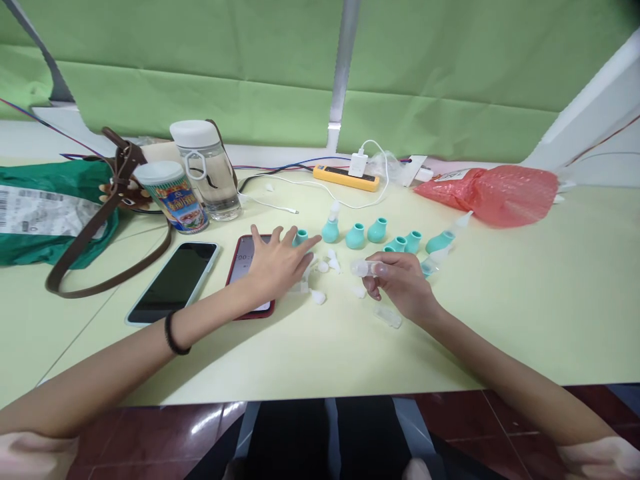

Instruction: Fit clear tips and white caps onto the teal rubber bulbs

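Observation:
Fingers spread, my left hand point(278, 264) hovers over the right edge of a red-cased phone point(243, 257) and beside small white plastic pieces point(323, 266). Whether its fingertips touch anything I cannot tell. My right hand point(404, 281) pinches a short clear plastic tube point(363, 268), held level above the table. Beneath it lies another clear piece point(388, 316). Several teal rubber bulbs point(355, 236) are grouped behind the hands. One teal bulb point(330, 230) carries a whitish tip, and another bulb point(440, 242) at the right lies tilted with a clear nozzle.
Left of the red phone lies a second phone point(175, 283). Behind it stand a noodle cup point(173, 198) and a water bottle point(213, 177), near a brown strap point(113, 283) and green parcel point(50, 220). A yellow power strip point(330, 177) and red plastic bag point(510, 193) sit at the back.

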The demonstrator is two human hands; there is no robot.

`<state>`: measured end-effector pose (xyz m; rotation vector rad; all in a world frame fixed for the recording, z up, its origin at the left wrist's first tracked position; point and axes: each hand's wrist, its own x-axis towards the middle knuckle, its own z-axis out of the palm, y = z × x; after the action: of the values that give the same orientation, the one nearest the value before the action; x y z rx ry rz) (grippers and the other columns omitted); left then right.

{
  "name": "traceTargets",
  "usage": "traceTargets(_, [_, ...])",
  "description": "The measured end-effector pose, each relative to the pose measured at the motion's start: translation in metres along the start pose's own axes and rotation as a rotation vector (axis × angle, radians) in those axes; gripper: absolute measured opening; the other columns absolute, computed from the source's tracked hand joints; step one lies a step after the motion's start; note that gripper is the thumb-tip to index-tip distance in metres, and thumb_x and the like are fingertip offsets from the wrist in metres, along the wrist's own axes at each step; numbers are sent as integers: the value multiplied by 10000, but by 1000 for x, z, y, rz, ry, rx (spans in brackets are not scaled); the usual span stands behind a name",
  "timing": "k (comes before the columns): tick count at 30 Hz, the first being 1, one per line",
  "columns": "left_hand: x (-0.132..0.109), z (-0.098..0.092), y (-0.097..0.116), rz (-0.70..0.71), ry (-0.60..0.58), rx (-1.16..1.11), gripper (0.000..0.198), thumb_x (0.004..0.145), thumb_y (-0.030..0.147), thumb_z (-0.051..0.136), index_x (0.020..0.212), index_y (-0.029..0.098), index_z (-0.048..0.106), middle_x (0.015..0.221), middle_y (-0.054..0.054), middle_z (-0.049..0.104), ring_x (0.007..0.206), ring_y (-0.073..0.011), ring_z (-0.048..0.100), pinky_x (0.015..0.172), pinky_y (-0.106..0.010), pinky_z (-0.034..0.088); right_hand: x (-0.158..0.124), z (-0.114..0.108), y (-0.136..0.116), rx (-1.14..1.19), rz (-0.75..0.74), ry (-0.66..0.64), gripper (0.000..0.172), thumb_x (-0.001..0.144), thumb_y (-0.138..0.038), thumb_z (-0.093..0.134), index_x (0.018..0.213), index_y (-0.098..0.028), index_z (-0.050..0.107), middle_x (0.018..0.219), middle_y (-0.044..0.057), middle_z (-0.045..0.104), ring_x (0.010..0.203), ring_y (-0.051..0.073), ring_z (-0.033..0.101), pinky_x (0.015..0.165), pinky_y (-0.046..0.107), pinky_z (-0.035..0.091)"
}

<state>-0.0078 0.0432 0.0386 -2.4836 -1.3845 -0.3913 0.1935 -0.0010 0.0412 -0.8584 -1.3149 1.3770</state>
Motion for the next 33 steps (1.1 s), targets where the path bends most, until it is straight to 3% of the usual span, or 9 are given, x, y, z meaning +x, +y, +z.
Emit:
traceTargets(7, [22, 15, -13, -39, 97, -160, 183, 811, 194, 417, 949, 209, 537, 870, -51, 609, 870, -235, 518, 833, -517, 312, 1, -1, 2, -24, 3, 19, 154, 655, -275, 582, 633, -128, 621, 480, 0, 514, 424, 89, 441, 368, 220, 335])
traceTargets(11, [12, 3, -4, -40, 424, -481, 206, 740, 187, 509, 939, 160, 462, 908, -63, 568, 882, -194, 513, 778, -347, 411, 1, -1, 2, -27, -42, 15, 126, 661, -255, 601, 677, -135, 638, 496, 1, 530, 434, 89, 450, 379, 222, 354])
traceTargets(13, [-3, -6, 8, -1, 502, -678, 262, 705, 181, 548, 933, 175, 419, 918, -60, 537, 881, -179, 517, 789, -329, 417, 0, -1, -1, 3, -52, -18, 122, 666, -250, 607, 712, -144, 646, 529, 9, 554, 456, 95, 475, 394, 225, 374])
traceTargets(17, [-38, -12, 37, 62, 389, -1102, 284, 736, 135, 471, 918, 221, 270, 907, -49, 466, 854, -151, 518, 749, -328, 447, -2, -1, -6, 122, 9, -161, 175, 658, -313, 611, 683, -144, 648, 527, 20, 568, 471, 115, 510, 407, 240, 406])
traceTargets(21, [-60, -7, 52, 101, 218, -1169, 228, 758, 91, 399, 839, 230, 238, 862, -30, 389, 742, -116, 485, 603, -271, 448, -3, -4, -8, 69, 58, -375, 199, 643, -276, 639, 776, -128, 653, 585, 42, 614, 451, 109, 530, 389, 229, 432])
traceTargets(24, [-64, -7, 52, 89, 227, -1188, 306, 723, 104, 473, 881, 234, 246, 854, -24, 434, 750, -124, 485, 624, -281, 441, -5, -5, -8, -33, 89, -428, 269, 648, -205, 642, 902, -123, 621, 638, 48, 630, 499, 106, 557, 410, 212, 466])
traceTargets(27, [-62, -11, 50, -32, 228, -1203, 337, 668, 119, 559, 907, 211, 340, 829, -25, 509, 752, -142, 512, 667, -306, 442, -6, -4, -9, -92, 93, -433, 265, 647, -173, 643, 903, -126, 595, 643, 33, 622, 505, 97, 556, 422, 202, 481])
traceTargets(30, [-61, -13, 49, -148, 182, -1200, 213, 656, 175, 618, 842, 171, 516, 757, -27, 537, 708, -147, 525, 634, -290, 450, -7, -2, -7, -86, 73, -462, 212, 676, -197, 618, 870, -120, 583, 656, 34, 607, 496, 92, 548, 427, 214, 488])
traceTargets(33, [-61, -13, 50, -173, 154, -1237, 191, 692, 228, 607, 869, 163, 581, 750, -33, 573, 689, -142, 545, 596, -262, 465, -9, 1, -2, -97, 20, -423, 227, 671, -203, 617, 881, -127, 570, 680, 24, 577, 520, 88, 531, 437, 220, 493])
